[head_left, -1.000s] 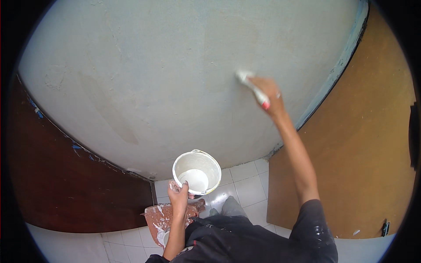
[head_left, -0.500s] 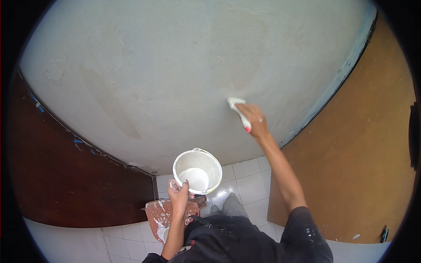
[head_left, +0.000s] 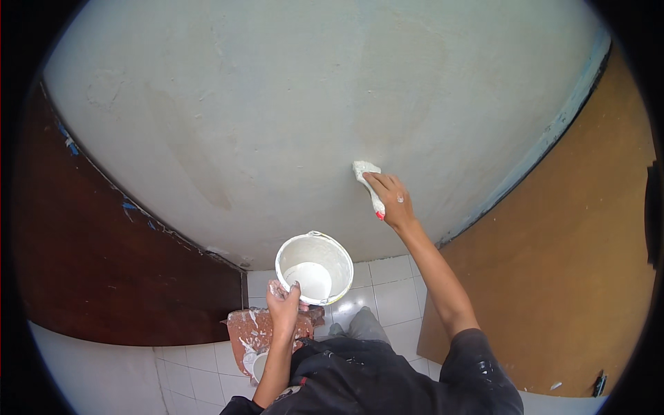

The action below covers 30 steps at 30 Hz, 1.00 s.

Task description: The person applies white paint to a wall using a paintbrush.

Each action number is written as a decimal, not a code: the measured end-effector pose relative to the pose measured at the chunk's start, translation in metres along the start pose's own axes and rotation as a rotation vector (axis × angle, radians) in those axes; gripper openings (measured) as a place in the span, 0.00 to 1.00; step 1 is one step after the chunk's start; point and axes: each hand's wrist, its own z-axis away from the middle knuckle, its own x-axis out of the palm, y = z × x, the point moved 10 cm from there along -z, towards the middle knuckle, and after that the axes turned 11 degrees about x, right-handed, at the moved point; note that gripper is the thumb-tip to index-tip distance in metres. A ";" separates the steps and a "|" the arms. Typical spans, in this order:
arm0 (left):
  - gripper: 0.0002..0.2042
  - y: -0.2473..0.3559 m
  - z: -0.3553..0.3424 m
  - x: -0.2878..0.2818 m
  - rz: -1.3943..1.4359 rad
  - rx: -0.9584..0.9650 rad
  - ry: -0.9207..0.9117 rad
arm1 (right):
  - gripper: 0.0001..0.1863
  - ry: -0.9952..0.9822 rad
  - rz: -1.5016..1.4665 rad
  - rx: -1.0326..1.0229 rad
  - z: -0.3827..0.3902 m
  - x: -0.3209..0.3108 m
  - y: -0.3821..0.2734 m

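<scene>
My right hand (head_left: 395, 199) is closed round the handle of a paintbrush (head_left: 368, 181), white with paint and red at the handle's end. Its bristles are at the pale grey wall (head_left: 277, 131), which carries some darker patches. Lower down and to the left, my left hand (head_left: 284, 301) grips the near rim of a white bucket (head_left: 337, 257), thumb over the edge. White paint (head_left: 309, 280) lies in the bottom of the bucket. Paint specks show on both hands.
A dark brown wooden panel (head_left: 131, 270) borders the wall on the left, a lighter brown door (head_left: 553, 263) on the right. Below my left arm stands a paint-splashed reddish surface (head_left: 243, 337) with a white container (head_left: 259, 366) on it. White tiles (head_left: 394, 301) cover the floor.
My right hand and the brush have moved slightly left and down along the wall. The bucket stays almost where it was in my left hand. The view has shifted a little.
</scene>
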 end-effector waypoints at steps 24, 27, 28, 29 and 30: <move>0.10 0.017 0.002 -0.004 0.140 0.062 0.004 | 0.32 0.255 0.072 -0.218 -0.131 -0.148 -0.085; 0.11 0.017 0.001 -0.002 0.158 0.077 0.007 | 0.33 0.411 0.096 -0.200 -0.170 -0.208 -0.103; 0.12 0.017 0.000 0.000 0.156 0.072 0.005 | 0.33 0.416 0.101 -0.203 -0.168 -0.206 -0.102; 0.12 0.019 0.000 0.002 0.162 0.077 0.001 | 0.32 0.427 0.114 -0.220 -0.161 -0.197 -0.099; 0.12 0.019 0.000 0.005 0.170 0.073 -0.006 | 0.32 0.438 0.129 -0.235 -0.150 -0.187 -0.094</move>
